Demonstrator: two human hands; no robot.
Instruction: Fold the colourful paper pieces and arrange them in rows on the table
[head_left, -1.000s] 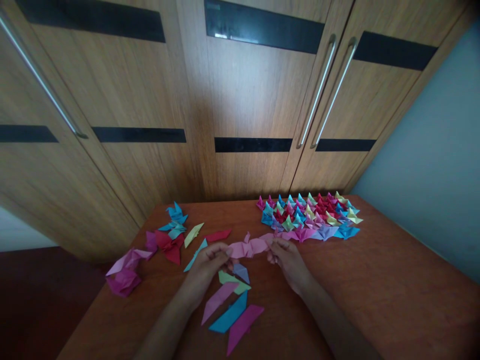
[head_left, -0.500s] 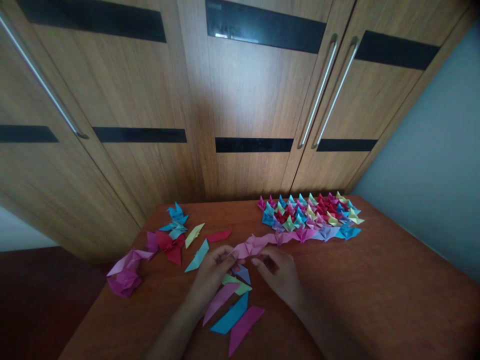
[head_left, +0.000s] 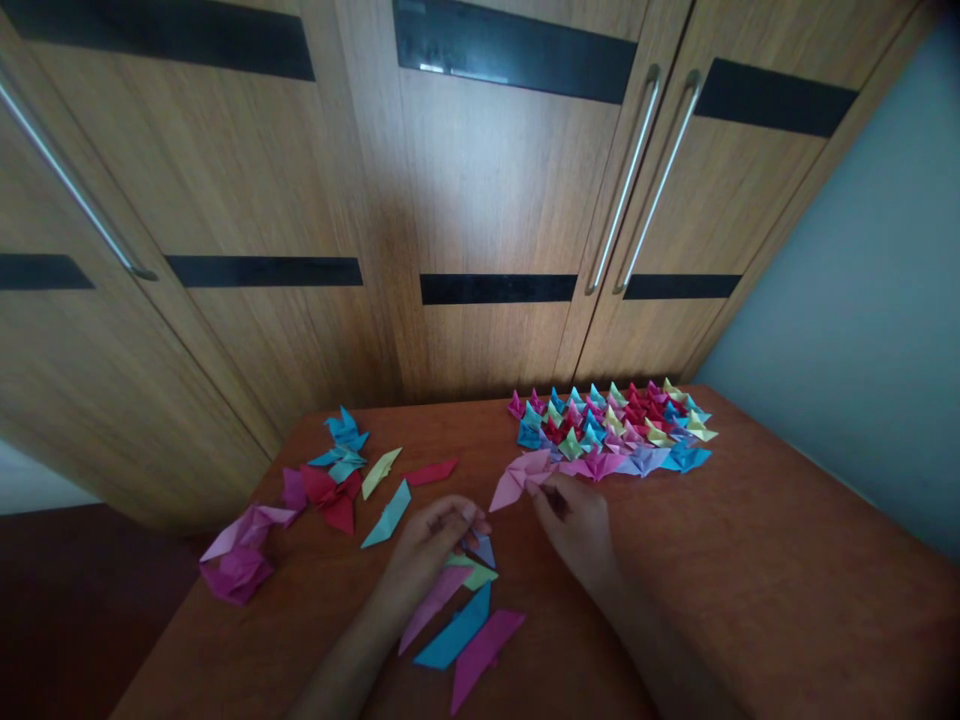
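Observation:
My right hand pinches the near end of a chain of folded paper pieces, at a pink origami piece whose pointed tip juts to the left. Beyond it the chain continues through a magenta piece, a lavender one and a blue one. My left hand is just left of the pink tip, thumb and fingers curled together. What those fingers hold, if anything, is hidden. Partly under them lies a loose lavender piece, beside a light green piece and a pink piece.
Nearer me lie a blue piece and a magenta piece. Joined paper rows stand at the table's back right. A pink cluster and a red piece sit at left. A wooden cupboard rises behind.
My left hand has let go of the pink piece at the chain's end. My right hand now grips that piece and has lifted it slightly, with its tip pointing down-left.

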